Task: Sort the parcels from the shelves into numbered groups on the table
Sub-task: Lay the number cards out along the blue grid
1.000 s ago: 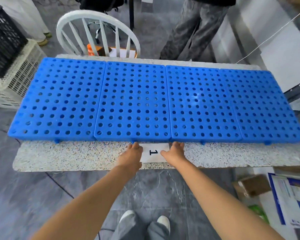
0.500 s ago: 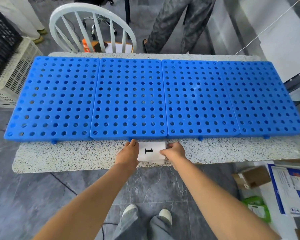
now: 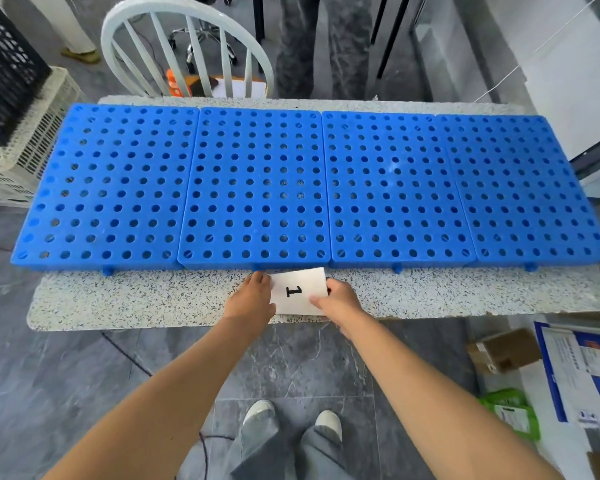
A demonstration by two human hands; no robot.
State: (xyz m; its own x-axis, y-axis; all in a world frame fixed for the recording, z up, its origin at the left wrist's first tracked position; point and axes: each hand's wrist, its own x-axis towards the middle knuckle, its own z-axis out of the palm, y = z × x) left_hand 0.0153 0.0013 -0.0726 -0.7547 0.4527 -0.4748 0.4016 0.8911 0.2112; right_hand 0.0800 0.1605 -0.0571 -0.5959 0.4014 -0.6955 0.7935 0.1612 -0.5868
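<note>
A white card printed with a black "1" (image 3: 297, 291) is at the front edge of the speckled table (image 3: 136, 299), just below the blue perforated panels (image 3: 257, 188). My left hand (image 3: 252, 299) holds the card's left edge. My right hand (image 3: 336, 299) pinches its right edge, thumb on top. The card is tilted, its far edge lifted towards the panels. No parcels lie on the table.
Several blue perforated panels cover most of the table. A white chair (image 3: 187, 46) stands behind it, and a person's legs (image 3: 312, 46) beside that. Crates (image 3: 18, 133) are stacked at left. A cardboard box (image 3: 499, 351), a green packet (image 3: 510, 414) and papers lie on the floor at right.
Both hands have closed on the number card and lifted its far edge; earlier they lay flat at its sides. My view has moved closer to the table.
</note>
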